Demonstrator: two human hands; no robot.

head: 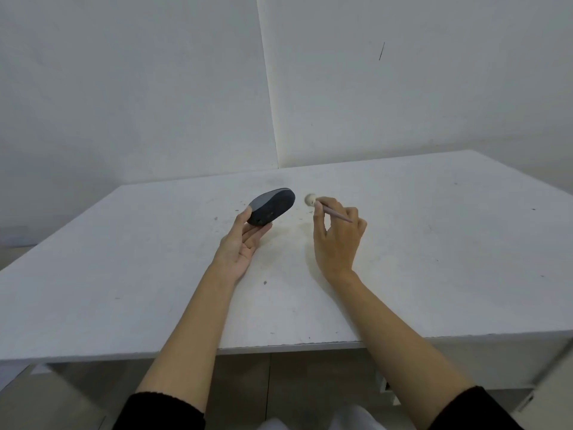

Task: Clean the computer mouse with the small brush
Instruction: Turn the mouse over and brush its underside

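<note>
left hand [245, 240] grip holds mouse [271, 207] by its end only; right hand [336, 231] grip pinches brush [325, 208]. risk: brushing pressure may tip mouse onto tabletop [434, 243].

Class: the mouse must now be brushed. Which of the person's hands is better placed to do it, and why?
The right hand: it already holds the small brush, bristles pointing at the computer mouse with a small gap between. The left hand is busy holding the mouse tilted up.

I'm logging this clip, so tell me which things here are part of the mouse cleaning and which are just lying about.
Part of the job:
mouse, held tilted in the left hand
brush, held in the right hand

Just there:
table, with only specks and smudges on it
</note>
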